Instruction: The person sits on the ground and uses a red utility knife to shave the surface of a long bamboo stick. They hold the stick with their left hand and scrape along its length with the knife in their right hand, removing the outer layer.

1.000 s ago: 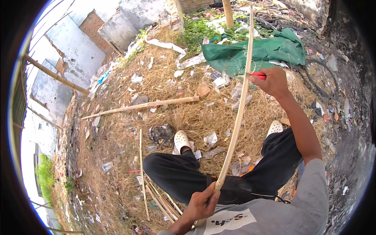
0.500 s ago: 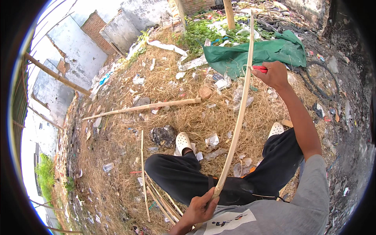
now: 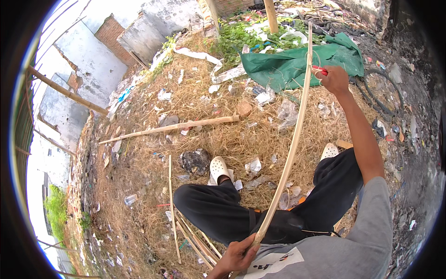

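**One bamboo strip (image 3: 296,135) held in the left hand (image 3: 239,255), one red-handled tool (image 3: 319,70) in the right hand (image 3: 335,80)**

One green tarpaulin (image 3: 269,69) was spread on the ground. The far part of the bamboo strip was seen across it, the tip beyond the tarpaulin's far edge; the other end was held well to its near side, at the lap. That end was enclosed by the left hand, with fingers and thumb closed around it. The handle of the tool was clasped in the right hand, seen over the right part of the tarpaulin. The tool was held right at the strip, but whether the two were touching could not be told. Thin pale shavings (image 3: 318,56) were seen by the tool, against the tarpaulin.

On the near side of the tarpaulin, two white clogs (image 3: 218,169) and one pair of black trousers (image 3: 209,207) were worn. To the tarpaulin's left and nearer, one bamboo pole (image 3: 172,127) was laid on dry grass. Nearer still on that side, one dark lump (image 3: 195,161), one clear plastic cup (image 3: 130,200) and one thin stick (image 3: 174,209) were seen, the stick beside a bundle of slats (image 3: 197,241) whose number could not be made out. Beyond the tarpaulin, two upright posts (image 3: 271,17) were seen.
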Demonstrator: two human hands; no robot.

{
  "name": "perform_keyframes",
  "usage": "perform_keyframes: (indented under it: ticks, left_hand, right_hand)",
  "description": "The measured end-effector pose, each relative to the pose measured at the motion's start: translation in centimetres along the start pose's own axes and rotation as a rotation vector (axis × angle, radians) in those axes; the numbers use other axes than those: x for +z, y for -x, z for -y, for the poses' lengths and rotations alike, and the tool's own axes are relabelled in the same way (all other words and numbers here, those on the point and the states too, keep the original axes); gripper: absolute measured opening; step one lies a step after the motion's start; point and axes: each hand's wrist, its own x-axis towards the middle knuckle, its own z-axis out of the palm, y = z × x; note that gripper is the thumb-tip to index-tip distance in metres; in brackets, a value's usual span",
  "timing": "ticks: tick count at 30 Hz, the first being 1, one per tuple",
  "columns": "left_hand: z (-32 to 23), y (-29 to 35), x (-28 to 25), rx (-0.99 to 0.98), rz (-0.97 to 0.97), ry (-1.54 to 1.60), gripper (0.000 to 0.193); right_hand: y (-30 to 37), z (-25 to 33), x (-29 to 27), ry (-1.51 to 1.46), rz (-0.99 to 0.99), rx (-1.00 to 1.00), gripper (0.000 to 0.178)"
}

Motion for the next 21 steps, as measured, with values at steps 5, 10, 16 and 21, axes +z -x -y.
perform_keyframes:
  ticks: [5,10,16,21]
  left_hand:
    - [-0.1,1.2,-0.3,-0.053,0.000,0.131,0.038]
    - [-0.7,2.0,-1.6,-0.258,0.018,-0.003,0.030]
    - [2.9,1.5,-2.3,-0.104,-0.200,0.257,0.036]
    - [1.9,-8.3,-0.8,0.107,-0.255,0.200,0.034]
  right_hand:
    - [0.0,-2.8,-0.6,0.117,0.087,0.041,0.065]
    - [1.1,-11.8,0.0,0.090,0.200,0.766,0.088]
    - [3.2,-15.4,0.3,-0.090,0.250,0.707,0.093]
    - [2.8,-4.4,0.8,-0.309,0.530,0.361,0.077]
